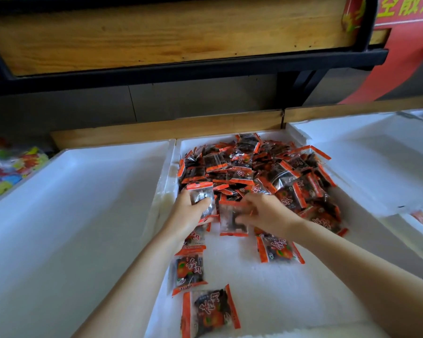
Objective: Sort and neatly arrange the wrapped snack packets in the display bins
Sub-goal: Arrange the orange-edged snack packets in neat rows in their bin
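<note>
Foam bins (66, 215) side by side, white, the left one bare. Middle bin (291, 284) heaped at its far end with a pile of packets (259, 172), orange-edged, dark inside, red brush characters on each, too blurred to read. Banner (405, 57) far right, red with yellow characters. Left hand (188, 211) closed on one packet (202, 200) at the pile's near edge. Right hand (266, 213) just beside, fingers pinching a second packet (232, 222). Loose packets (189, 270) near, along the bin's left side.

Red Chinese characters mark the snack packets (189, 270) (unreadable here); yellow ones cross the red banner (405, 11).
</note>
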{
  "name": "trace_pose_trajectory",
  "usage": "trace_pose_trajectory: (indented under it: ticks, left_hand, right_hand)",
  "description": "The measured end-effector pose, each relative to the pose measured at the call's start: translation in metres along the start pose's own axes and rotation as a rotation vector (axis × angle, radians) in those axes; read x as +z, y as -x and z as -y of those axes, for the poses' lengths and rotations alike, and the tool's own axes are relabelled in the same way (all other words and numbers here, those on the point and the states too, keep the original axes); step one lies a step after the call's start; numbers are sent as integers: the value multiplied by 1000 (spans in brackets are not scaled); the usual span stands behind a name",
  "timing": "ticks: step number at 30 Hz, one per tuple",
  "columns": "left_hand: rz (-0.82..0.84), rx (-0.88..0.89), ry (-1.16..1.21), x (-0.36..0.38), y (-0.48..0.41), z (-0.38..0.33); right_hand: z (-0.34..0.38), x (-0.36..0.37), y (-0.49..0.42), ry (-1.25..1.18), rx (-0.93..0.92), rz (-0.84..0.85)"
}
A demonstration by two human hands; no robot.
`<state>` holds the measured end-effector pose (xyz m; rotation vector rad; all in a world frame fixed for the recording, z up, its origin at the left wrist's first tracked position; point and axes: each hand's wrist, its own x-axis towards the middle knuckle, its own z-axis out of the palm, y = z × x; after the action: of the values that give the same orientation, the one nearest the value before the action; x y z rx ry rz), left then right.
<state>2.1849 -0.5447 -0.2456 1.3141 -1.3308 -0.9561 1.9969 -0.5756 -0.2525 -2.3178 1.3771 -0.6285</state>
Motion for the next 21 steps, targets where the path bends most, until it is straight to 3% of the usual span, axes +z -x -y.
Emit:
trace_pose_trajectory:
  ticks: [4,7,12,15,18,21]
  left_hand:
    - [34,-96,80,4,-1,-1]
    - [135,-162,233,9,3,-6]
    - [242,-53,149,18,12,-8]
    - [180,-7,125,19,9,-3]
    - [106,26,66,18,7,-2]
    - [109,26,34,18,4,1]
  right_hand:
    - [9,-19,4,-372,-34,-186]
    - [15,-19,6,-549,8,-164]
    - [18,-22,7,-742,66,-92]
    - [3,-36,5,-486,49,-9]
    - [-18,-47,12,-60,103,287]
    - [-23,-44,23,85,166,528]
